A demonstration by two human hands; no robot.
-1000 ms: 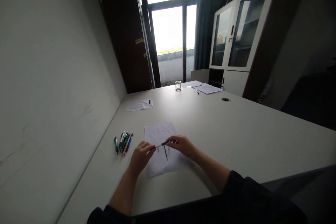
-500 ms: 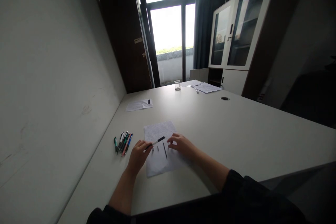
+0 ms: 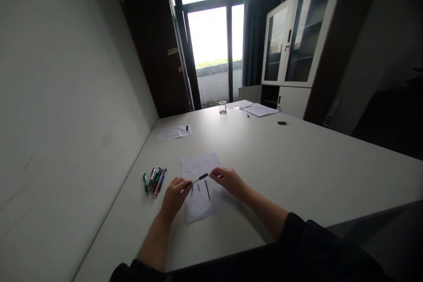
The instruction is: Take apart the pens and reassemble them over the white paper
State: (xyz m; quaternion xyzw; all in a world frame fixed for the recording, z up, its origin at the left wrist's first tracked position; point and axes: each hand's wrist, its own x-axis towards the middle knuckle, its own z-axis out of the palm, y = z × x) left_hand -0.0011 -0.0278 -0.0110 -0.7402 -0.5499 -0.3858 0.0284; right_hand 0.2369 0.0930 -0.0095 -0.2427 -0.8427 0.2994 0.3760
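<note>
My left hand (image 3: pixel 176 191) is closed on one end of a slim pen barrel (image 3: pixel 199 179), white with a dark tip, held just above a written sheet of paper (image 3: pixel 201 185). My right hand (image 3: pixel 228 179) pinches the barrel's dark far end. On the sheet below lie a thin dark refill (image 3: pixel 208 190) and a tiny part I cannot make out (image 3: pixel 198 187). A row of several coloured pens (image 3: pixel 154 179) lies left of the sheet.
The large white table (image 3: pixel 297 163) runs along a wall on the left. Another sheet with a small dark object (image 3: pixel 174 132) lies further back. A glass (image 3: pixel 222 107), papers and a pen (image 3: pixel 256 110) sit at the far end, near a cable hole (image 3: pixel 282 123). A cabinet stands at the right.
My right hand let go of the pen barrel and dropped toward the sheet half a second ago. It has now come back to the barrel's dark end. The left hand kept its hold.
</note>
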